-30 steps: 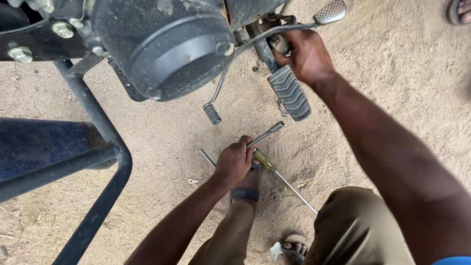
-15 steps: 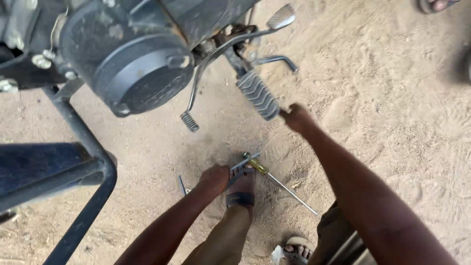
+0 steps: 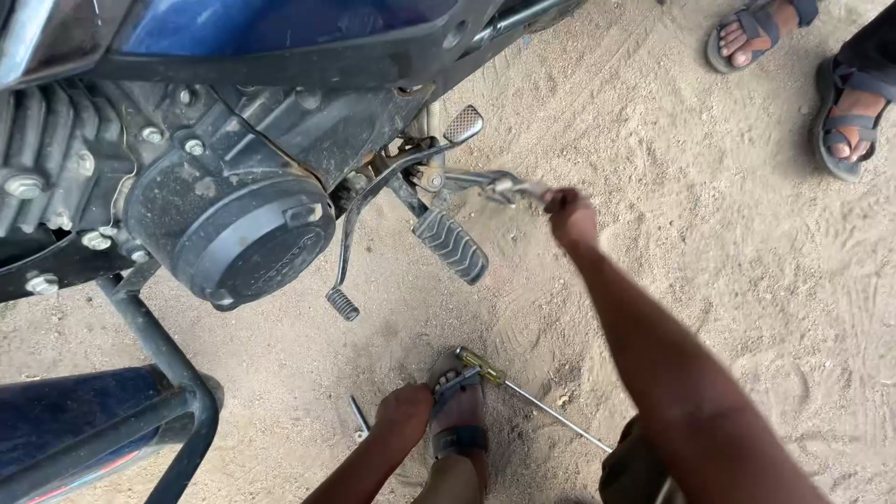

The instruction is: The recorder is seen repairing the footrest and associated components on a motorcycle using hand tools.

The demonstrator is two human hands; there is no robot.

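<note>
Sandy ground [image 3: 709,280] is seen under the motorcycle engine [image 3: 229,233]. A spanner [image 3: 499,185] is gripped by the right hand [image 3: 571,217] beside the footpeg [image 3: 452,245]. Left hand [image 3: 403,413] is fisted near the screwdriver [image 3: 523,392]; contents can't be told.

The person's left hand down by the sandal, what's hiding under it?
A thin metal tool pokes out from under the left hand, lying on the sandy ground. Its other end is covered by the hand, so the kind is unclear.

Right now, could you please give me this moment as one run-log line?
right hand: holds wrench at motorcycle footpeg mount | left hand: on sandy ground beside sandalled foot | screwdriver: lying nearby
</note>
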